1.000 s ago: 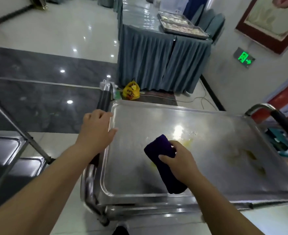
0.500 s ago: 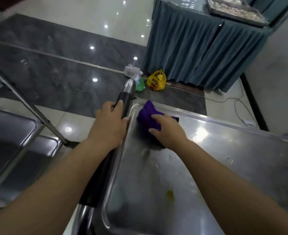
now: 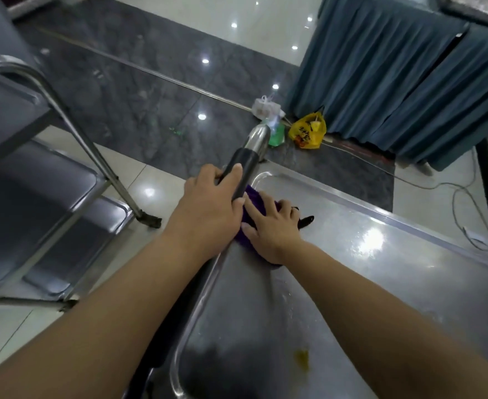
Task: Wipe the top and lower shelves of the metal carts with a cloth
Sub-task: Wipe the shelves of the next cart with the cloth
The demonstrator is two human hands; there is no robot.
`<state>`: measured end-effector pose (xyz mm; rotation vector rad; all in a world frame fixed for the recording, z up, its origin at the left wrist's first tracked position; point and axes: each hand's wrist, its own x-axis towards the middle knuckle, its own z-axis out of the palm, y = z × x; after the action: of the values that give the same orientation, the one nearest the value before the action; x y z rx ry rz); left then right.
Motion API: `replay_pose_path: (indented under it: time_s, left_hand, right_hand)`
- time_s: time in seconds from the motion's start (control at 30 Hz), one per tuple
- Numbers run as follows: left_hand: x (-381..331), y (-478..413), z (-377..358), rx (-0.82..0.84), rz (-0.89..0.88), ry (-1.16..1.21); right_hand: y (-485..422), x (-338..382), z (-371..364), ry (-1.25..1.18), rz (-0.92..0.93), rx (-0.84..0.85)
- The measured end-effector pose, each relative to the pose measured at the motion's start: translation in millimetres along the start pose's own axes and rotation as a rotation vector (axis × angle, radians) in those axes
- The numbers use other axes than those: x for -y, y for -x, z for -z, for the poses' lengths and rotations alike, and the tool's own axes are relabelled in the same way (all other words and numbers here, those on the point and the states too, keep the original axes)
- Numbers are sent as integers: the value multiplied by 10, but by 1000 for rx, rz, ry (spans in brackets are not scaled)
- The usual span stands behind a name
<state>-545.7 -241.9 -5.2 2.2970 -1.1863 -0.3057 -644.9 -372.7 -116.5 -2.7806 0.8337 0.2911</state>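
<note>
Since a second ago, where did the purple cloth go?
The right hand slid the purple cloth from the middle of the top shelf into its far left corner, beside the handle. The left hand stayed on that handle; the yellow stain remains.

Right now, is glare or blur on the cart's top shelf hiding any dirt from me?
Head view: a bright glare patch on the top shelf, right of the right hand, could mask residue there; the yellow stain near the bottom edge is readable; the frame edges are soft and wide-angle stretched.
</note>
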Motion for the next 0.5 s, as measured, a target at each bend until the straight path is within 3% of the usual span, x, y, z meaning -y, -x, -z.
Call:
replay_pose_path:
  time_s: [0.1,0.17,0.23,0.3,0.37,0.5]
  left_hand:
    - [-10,5,-1,-4,5,-10]
    - [-7,16,0,-8,3,-20]
    - [-5,20,-1,-13,6,-25]
    - [-6,18,-7,-20,1,-37]
    - [-6,14,-18,-21,-13,-52]
    - [32,40,-20,-44,-35,-56]
  right_hand:
    - [-13,-317,74,67,60,-13]
    - [-112,-532,133,33,-160,-64]
    - [-278,-664,221,-141,-499,-141]
    - [-453,-622,264,-226,-669,-166]
    - [-576,-389,223,-208,-576,-137]
    - [-547,-11,86,-40,-116,-24]
